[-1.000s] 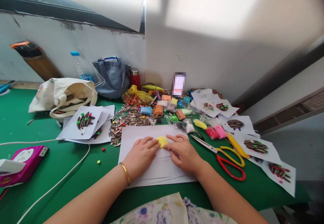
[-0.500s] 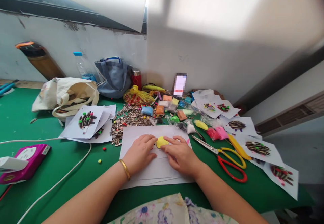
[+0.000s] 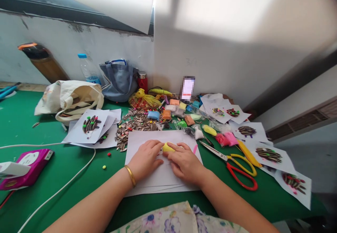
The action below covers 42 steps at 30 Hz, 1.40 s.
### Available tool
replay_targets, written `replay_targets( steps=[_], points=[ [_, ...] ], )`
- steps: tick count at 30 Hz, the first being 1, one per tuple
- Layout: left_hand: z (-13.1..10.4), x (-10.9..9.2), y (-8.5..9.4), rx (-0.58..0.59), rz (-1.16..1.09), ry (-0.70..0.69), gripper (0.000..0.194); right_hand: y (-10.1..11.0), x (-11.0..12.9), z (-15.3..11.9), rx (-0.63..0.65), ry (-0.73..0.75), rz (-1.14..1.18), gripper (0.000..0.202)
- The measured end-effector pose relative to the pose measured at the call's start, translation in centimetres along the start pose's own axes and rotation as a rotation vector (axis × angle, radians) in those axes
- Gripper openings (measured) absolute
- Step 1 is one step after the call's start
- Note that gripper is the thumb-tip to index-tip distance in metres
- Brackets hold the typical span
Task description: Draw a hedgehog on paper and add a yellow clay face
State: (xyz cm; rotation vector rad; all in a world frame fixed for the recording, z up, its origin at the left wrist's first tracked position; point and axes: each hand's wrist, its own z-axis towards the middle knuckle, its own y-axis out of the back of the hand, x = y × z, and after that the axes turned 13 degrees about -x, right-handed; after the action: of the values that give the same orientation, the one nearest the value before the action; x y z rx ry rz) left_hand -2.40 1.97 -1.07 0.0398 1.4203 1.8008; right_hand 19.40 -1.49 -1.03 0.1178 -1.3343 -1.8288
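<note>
A flattened piece of yellow modelling clay [image 3: 167, 147] lies on a stack of white paper [image 3: 160, 180], partly covered by fingers. My left hand [image 3: 149, 155], with a gold bangle at the wrist, rests flat on the paper, its fingertips at the clay's left edge. From the right, my right hand [image 3: 185, 160] reaches over with its index finger pressed on the clay and the other fingers spread. A small dark dot shows by the left fingertips. Beside the right hand, a thin pink strip [image 3: 195, 149] sits at the paper's edge.
Scissors [image 3: 228, 159] and a yellow cutter [image 3: 249, 153] lie to the right. Sunflower seeds [image 3: 138, 122] and several clay packets [image 3: 166, 114] are behind the paper. Seed-decorated sheets [image 3: 92, 125] flank both sides. A white cable [image 3: 65, 178] crosses the left.
My right index finger has shifted left and now covers more of the yellow clay. My left hand stays nearly in place.
</note>
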Motion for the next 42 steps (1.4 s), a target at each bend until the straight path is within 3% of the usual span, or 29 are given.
replay_targets(
  steps=[18, 24, 30, 42],
  points=[
    [-0.05, 0.03, 0.06, -0.017, -0.015, -0.009, 0.059, -0.10, -0.03, 0.19, -0.006, -0.043, 0.030, 0.036],
    [-0.07, 0.01, 0.10, -0.010, -0.009, -0.004, 0.060, 0.15, -0.27, -0.23, -0.066, -0.015, 0.023, 0.034],
    [-0.17, 0.16, -0.07, -0.023, -0.012, -0.008, 0.060, 0.03, -0.05, -0.10, -0.010, 0.002, -0.001, 0.025],
    [-0.19, 0.11, -0.12, -0.011, -0.008, -0.007, 0.059, -0.05, -0.01, -0.06, 0.004, 0.014, 0.004, 0.028]
  ],
)
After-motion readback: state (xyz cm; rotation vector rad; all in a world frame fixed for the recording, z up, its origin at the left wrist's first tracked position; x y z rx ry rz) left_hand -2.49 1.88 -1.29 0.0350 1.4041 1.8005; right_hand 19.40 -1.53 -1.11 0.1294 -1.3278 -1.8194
